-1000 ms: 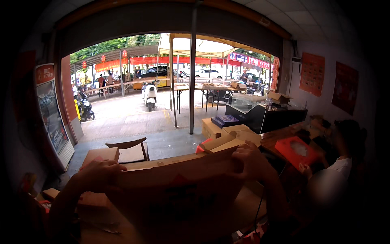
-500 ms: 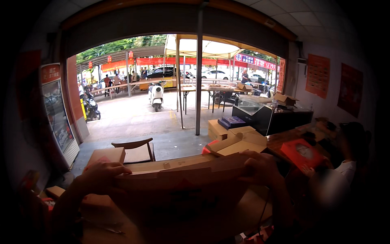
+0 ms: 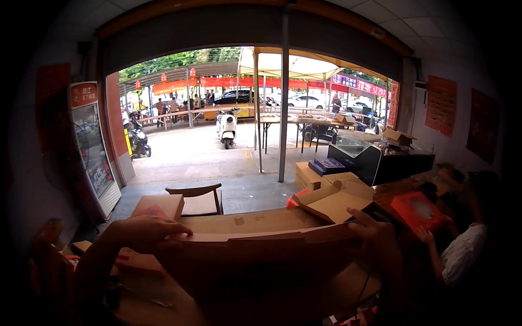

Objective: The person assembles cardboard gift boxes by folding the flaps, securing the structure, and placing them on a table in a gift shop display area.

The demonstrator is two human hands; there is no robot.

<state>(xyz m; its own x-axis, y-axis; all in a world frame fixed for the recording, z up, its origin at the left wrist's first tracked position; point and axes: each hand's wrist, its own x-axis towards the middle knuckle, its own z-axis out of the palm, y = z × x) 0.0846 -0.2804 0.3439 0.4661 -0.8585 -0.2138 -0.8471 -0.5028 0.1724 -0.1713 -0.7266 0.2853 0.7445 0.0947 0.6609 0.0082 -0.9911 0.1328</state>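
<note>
A large brown cardboard carton [image 3: 255, 269] stands in front of me, tilted, its near panel dark in shadow. My left hand [image 3: 147, 233] is closed over the left end of its upper edge, thumb side hidden behind the panel. At the right end my right hand [image 3: 375, 233] grips the same edge, with its index finger stretched along the top. Just beyond the upper edge lies a brown cardboard surface [image 3: 288, 219] with a small piece of tape.
An open cardboard box [image 3: 331, 201] lies beyond my right hand, and a closed box [image 3: 157, 207] beyond my left. Past them stand a wooden chair [image 3: 198, 202] and stacked boxes [image 3: 310, 176]. At the right a co-worker's hand [image 3: 427, 236] touches a red box [image 3: 416, 211].
The whole view has shifted, so the surroundings sit further right. The carton's upper edge has come slightly lower, showing more of the cardboard behind it. My right index finger has straightened.
</note>
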